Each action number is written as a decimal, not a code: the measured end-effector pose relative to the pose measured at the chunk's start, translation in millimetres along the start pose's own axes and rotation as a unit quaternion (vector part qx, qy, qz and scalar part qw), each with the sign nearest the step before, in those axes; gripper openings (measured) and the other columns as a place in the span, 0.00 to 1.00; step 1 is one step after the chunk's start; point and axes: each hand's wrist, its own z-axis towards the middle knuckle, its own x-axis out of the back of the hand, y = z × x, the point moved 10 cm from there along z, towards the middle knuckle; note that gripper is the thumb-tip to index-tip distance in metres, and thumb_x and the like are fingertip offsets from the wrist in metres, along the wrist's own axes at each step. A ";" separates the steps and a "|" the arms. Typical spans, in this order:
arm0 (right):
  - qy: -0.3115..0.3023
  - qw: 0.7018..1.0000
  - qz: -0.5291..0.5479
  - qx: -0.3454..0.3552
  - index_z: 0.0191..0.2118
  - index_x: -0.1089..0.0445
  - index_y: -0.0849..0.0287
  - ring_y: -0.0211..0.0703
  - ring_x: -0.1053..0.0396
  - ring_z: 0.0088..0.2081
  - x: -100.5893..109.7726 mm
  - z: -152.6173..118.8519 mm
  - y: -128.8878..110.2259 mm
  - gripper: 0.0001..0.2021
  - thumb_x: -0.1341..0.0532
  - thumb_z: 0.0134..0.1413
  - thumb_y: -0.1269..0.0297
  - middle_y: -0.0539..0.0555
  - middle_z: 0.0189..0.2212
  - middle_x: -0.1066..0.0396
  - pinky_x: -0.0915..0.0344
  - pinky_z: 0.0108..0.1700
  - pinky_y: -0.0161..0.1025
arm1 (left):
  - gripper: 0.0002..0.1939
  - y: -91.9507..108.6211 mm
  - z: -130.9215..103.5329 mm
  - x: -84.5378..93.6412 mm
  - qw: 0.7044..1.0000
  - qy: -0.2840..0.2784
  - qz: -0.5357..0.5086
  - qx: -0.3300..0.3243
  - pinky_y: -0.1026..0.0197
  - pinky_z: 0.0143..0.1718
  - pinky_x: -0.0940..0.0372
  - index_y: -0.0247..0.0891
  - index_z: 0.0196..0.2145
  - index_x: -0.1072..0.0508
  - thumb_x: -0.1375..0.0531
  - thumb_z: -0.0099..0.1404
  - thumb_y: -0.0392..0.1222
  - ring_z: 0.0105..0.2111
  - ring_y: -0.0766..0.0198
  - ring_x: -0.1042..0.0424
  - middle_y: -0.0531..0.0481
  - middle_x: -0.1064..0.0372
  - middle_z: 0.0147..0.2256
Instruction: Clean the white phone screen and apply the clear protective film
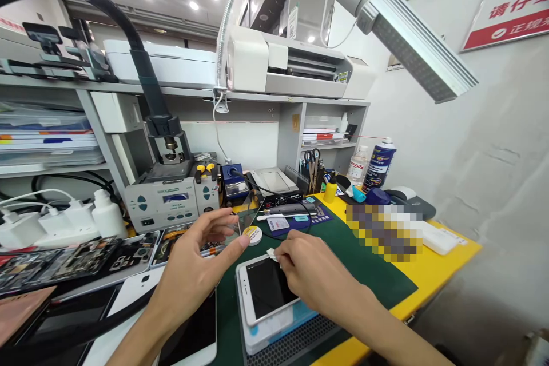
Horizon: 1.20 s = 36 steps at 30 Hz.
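Observation:
My left hand [193, 266] is raised left of the phone, pinching a thin clear screen protector [247, 220] by its edge between thumb and fingers. The sheet is see-through, so its outline is hard to follow. My right hand [315, 271] is closed on a small white wipe [271, 253], pressed at the top edge of a white phone [266, 289]. The phone lies face up with a dark screen, partly covered by my right hand. Beneath it is a pale blue-and-white box [261, 340], resting on a dark perforated surface [295, 343].
A green mat [364, 274] covers part of the yellow table [446, 263]. A round white tin [254, 235] stands behind the phone. Several phones and circuit boards [88, 260] crowd the left. A rework station [163, 200], a yellow bottle [330, 190] and a spray can [379, 164] stand behind.

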 end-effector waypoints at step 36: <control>-0.020 0.987 0.129 0.093 0.42 0.17 0.56 0.42 0.26 0.40 25.3 -17.0 74.3 0.16 0.43 0.64 0.74 0.54 0.38 0.20 0.34 0.40 0.34 | 0.37 -11.1 1.9 -1.1 1.000 -0.009 0.010 0.018 0.42 0.61 0.33 0.47 0.56 0.30 0.30 0.55 0.66 0.54 0.46 0.25 0.45 0.24 0.55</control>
